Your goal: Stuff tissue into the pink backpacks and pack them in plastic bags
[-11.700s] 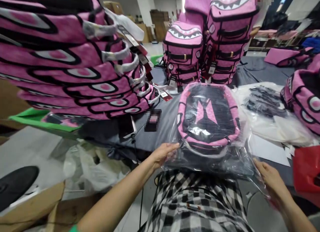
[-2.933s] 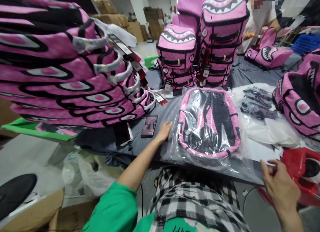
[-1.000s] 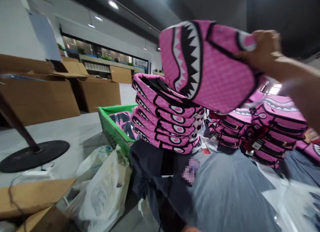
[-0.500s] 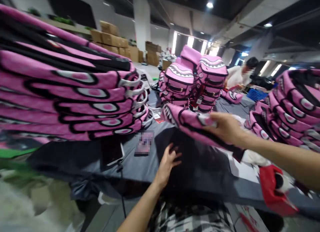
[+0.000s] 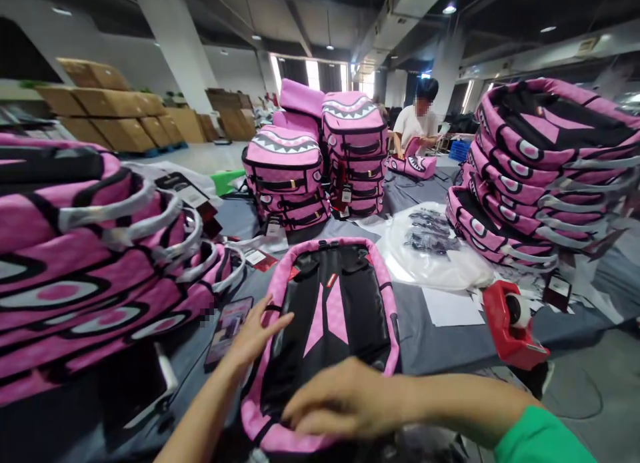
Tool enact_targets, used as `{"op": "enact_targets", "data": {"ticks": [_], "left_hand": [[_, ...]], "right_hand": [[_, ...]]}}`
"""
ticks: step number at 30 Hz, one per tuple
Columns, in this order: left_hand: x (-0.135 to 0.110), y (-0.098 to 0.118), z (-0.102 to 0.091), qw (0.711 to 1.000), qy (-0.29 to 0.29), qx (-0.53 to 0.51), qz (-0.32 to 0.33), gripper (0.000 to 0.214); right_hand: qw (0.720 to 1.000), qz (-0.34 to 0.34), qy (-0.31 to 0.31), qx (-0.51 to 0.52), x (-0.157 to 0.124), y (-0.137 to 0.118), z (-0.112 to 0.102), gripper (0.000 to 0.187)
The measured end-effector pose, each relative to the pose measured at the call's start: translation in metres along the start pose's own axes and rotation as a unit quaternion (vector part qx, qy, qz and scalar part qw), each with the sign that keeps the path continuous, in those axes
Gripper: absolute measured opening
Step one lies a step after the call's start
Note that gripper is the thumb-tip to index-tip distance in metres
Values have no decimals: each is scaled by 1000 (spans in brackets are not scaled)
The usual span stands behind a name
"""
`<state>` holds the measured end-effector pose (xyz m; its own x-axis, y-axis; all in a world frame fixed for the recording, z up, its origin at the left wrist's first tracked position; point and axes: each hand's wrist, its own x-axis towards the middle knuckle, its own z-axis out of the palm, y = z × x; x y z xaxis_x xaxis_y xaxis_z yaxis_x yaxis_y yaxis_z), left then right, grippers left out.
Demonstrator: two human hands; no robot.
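A pink and black backpack point(image 5: 330, 330) lies in front of me on the dark-covered table, its black back panel facing up. My left hand point(image 5: 257, 333) rests at its left edge, fingers spread and holding nothing. Over the lower part of the same backpack is my right hand point(image 5: 345, 400), fingers loosely bent and slightly apart, with nothing seen in them. Whether its fingertips touch the fabric I cannot tell. Just left of my left hand lies a phone point(image 5: 227, 333).
Pink backpacks are piled at left point(image 5: 75, 270), right point(image 5: 545, 170) and upright behind point(image 5: 320, 156). At right sit a red tape dispenser point(image 5: 510, 323), white paper point(image 5: 453, 308) and a clear plastic bag point(image 5: 420, 250). A co-worker point(image 5: 416, 120) handles a pink bag farther back.
The backpack my right hand held in the air now lies flat on the table, and that hand has let go. My left hand has moved to its left edge. The view has turned right.
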<state>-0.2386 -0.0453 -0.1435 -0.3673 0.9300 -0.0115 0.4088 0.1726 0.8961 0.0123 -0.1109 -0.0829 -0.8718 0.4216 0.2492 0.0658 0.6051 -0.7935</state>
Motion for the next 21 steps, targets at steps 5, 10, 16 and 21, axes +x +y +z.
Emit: {"op": "enact_targets", "data": {"ticks": [5, 10, 16, 21], "left_hand": [[-22, -14, 58, 986, 32, 161, 12, 56], [-55, -40, 82, 982, 70, 170, 54, 44], [-59, 10, 100, 921, 57, 269, 277, 59], [-39, 51, 153, 815, -279, 290, 417, 77]], "right_hand": [[822, 302, 425, -227, -52, 104, -128, 30], [764, 421, 422, -248, -94, 199, -192, 7], [762, 504, 350, -206, -111, 251, -217, 17], [742, 516, 376, -203, -123, 252, -263, 33]]}}
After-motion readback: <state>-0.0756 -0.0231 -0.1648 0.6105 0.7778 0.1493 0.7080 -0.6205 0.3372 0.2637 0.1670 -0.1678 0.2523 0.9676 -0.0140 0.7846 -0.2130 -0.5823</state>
